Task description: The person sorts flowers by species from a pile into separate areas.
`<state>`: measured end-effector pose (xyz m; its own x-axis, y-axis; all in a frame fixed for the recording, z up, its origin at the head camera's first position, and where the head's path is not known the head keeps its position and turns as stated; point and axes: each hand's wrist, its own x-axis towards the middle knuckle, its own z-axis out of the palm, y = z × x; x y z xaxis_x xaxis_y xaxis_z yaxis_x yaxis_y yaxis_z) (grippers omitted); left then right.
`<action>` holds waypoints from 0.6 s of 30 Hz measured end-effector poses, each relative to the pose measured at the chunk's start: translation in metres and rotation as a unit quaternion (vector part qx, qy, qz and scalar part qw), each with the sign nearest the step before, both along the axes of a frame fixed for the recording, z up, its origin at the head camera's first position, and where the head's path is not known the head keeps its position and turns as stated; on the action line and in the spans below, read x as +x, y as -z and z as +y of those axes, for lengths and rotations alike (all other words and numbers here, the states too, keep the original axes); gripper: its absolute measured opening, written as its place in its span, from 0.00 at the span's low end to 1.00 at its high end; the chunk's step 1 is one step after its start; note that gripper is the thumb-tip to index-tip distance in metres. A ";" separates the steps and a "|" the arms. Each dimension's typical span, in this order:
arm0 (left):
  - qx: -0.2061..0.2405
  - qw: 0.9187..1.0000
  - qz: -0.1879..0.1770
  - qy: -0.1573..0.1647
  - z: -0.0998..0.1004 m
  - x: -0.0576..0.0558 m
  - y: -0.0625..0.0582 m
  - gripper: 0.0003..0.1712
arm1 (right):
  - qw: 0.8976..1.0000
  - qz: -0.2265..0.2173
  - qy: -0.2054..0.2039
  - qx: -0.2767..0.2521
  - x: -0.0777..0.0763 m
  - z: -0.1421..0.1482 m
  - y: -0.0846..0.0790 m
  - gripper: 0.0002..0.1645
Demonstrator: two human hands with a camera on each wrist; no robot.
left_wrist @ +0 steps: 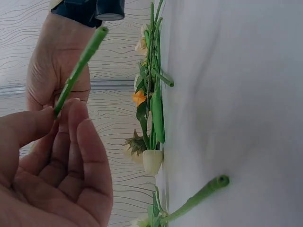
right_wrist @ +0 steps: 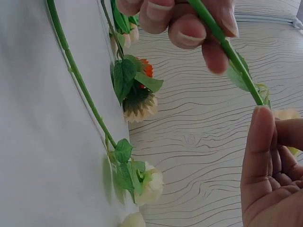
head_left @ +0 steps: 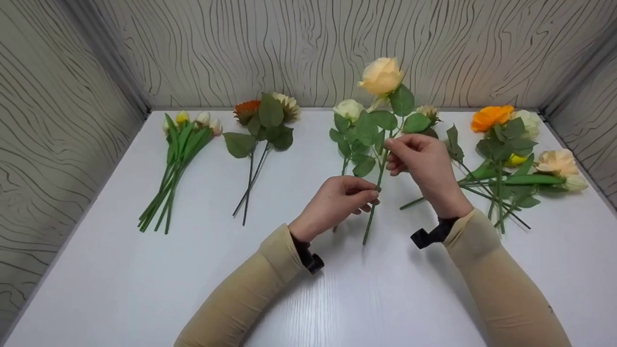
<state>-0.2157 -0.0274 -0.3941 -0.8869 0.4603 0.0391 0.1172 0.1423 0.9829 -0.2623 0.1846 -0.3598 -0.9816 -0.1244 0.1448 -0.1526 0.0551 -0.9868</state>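
Note:
A peach rose point(head_left: 382, 77) on a green leafy stem is held up over the table by both hands. My left hand point(head_left: 340, 202) pinches the lower stem between thumb and fingers, and the cut end pokes out below it. Higher up, just under the leaves, my right hand point(head_left: 422, 166) pinches the same stem. In the right wrist view the green stem point(right_wrist: 222, 40) runs from one hand to the other. Behind the held rose, a white rose point(head_left: 348, 111) lies on the table, its stem partly hidden by my left hand.
Tulips point(head_left: 181, 154) lie at the left. Beside them are an orange-red flower point(head_left: 247, 111) and a cream flower point(head_left: 288, 106) with crossed stems. At the right lies a mixed pile with an orange flower point(head_left: 491, 118) and a peach flower point(head_left: 557, 162). Patterned walls point(head_left: 308, 43) enclose the white table point(head_left: 120, 279).

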 end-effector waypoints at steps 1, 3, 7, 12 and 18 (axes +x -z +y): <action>0.009 1.000 -0.006 0.000 0.001 0.000 0.000 0.10 | 1.000 0.000 0.001 -0.002 0.000 0.000 0.002 0.23; 0.022 1.000 -0.017 -0.002 0.003 0.000 0.001 0.09 | 1.000 -0.002 0.003 -0.005 0.000 0.000 0.005 0.24; 0.034 0.999 -0.034 -0.013 0.005 0.000 0.002 0.09 | 1.000 -0.012 0.007 -0.018 0.000 -0.001 0.006 0.24; 0.036 0.998 -0.042 -0.020 0.004 0.000 0.002 0.08 | 0.998 -0.034 0.002 -0.060 0.001 -0.002 0.006 0.24; 0.031 0.999 -0.033 -0.018 0.003 -0.001 0.004 0.08 | 0.992 -0.067 -0.015 -0.102 0.001 -0.002 0.008 0.21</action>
